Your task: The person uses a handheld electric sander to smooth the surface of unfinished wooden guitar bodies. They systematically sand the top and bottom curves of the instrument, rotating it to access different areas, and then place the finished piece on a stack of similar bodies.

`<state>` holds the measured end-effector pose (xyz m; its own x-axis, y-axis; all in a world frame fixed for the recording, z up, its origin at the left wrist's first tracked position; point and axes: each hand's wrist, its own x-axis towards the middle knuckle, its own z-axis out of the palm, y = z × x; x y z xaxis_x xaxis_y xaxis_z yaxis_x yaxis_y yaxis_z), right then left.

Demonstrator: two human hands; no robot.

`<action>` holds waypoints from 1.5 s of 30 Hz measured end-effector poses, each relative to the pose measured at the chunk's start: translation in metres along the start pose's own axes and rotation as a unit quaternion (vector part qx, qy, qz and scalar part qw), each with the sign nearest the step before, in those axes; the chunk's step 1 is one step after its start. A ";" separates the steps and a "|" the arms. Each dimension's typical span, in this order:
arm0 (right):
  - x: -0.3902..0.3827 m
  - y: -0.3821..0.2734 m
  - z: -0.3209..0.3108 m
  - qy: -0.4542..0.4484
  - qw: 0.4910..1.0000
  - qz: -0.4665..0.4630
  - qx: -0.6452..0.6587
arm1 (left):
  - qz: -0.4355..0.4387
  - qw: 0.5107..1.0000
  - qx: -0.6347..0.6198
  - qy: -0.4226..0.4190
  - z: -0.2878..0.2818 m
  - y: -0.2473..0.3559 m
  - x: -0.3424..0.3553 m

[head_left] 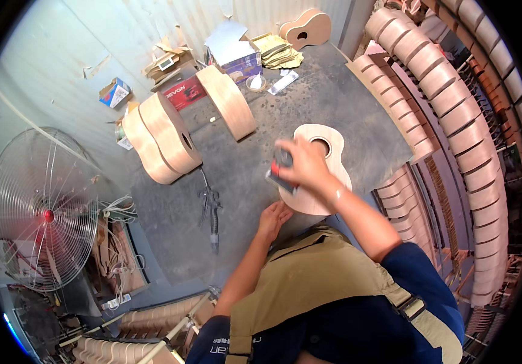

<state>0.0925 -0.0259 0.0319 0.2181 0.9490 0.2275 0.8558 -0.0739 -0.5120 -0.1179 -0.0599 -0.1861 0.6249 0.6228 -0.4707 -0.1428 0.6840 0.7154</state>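
A pale wooden small-guitar body point(309, 203) with a round sound hole lies on the dark worktable point(243, 176), right in front of me. My right hand point(306, 165) is wrapped around a red and dark hand tool point(281, 181), which looks like a small power sander. Motion blurs both, and the tool is over the left side of the body; whether it touches the wood I cannot tell. At the near left rim of the same body is my left hand point(273, 221), its bent fingers gripping the edge. That hand's fingertips are partly hidden.
More guitar bodies point(158, 136) stand at the left and back, another point(305, 30) against the wall. An air blow gun point(211, 206) lies left of my hands. Boxes point(240, 60) and yellow sheets point(278, 51) sit behind. A fan point(46, 212) stands left; racked bodies point(479, 182) fill the right.
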 end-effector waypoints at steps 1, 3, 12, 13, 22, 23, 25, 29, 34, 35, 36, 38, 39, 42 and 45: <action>-0.026 -0.012 -0.001 -0.020 1.000 -0.018 0.013 | 0.054 0.995 0.082 -0.023 -0.019 -0.020 0.008; -0.073 -0.037 -0.015 -0.067 0.997 -0.022 0.021 | 0.080 0.990 0.114 -0.034 -0.020 -0.021 0.009; 0.029 0.051 -0.015 0.087 0.992 0.089 -0.026 | -0.065 0.996 -0.049 0.028 0.005 0.008 -0.004; 0.036 0.053 -0.019 0.100 0.990 0.098 -0.032 | -0.054 0.997 -0.062 0.016 0.004 0.011 0.000; -0.133 -0.003 -0.055 -0.009 0.998 0.035 0.055 | -0.045 0.997 -0.040 -0.046 -0.026 -0.006 0.005; -0.134 0.002 -0.060 -0.002 0.997 0.050 0.059 | -0.049 0.998 -0.045 -0.019 -0.013 0.004 0.002; -0.119 0.021 -0.069 0.026 0.995 0.084 0.052 | -0.057 0.996 -0.051 0.035 0.012 0.022 -0.012; -0.053 0.100 -0.056 0.182 0.979 0.087 0.007 | -0.043 0.995 0.021 0.082 0.026 0.031 -0.011; -0.066 0.115 -0.078 0.115 0.986 0.117 0.018 | -0.107 0.981 0.115 0.117 0.045 0.058 -0.001; -0.088 0.104 -0.082 0.110 0.987 0.105 0.041 | -0.110 0.980 0.118 0.119 0.044 0.057 0.001; -0.112 0.089 -0.087 0.084 0.989 0.118 0.026 | -0.110 0.980 0.109 0.126 0.044 0.057 0.002; -0.161 0.057 -0.095 0.058 0.989 0.138 0.012 | -0.106 0.981 0.088 0.137 0.047 0.057 0.003; -0.178 0.045 -0.097 0.056 0.988 0.144 0.015 | -0.105 0.981 0.089 0.133 0.048 0.056 0.004; -0.192 0.037 -0.096 0.076 0.982 0.171 0.010 | -0.106 0.982 0.101 0.121 0.044 0.059 0.004; -0.152 0.074 -0.094 0.134 0.971 0.197 0.023 | -0.112 0.983 0.098 0.108 0.045 0.062 0.007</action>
<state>0.1668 -0.2042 0.0377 0.6434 0.7359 0.2112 0.6611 -0.3949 -0.6380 -0.0883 -0.0306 -0.1220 0.4439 0.5445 -0.7117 0.1437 0.7407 0.6563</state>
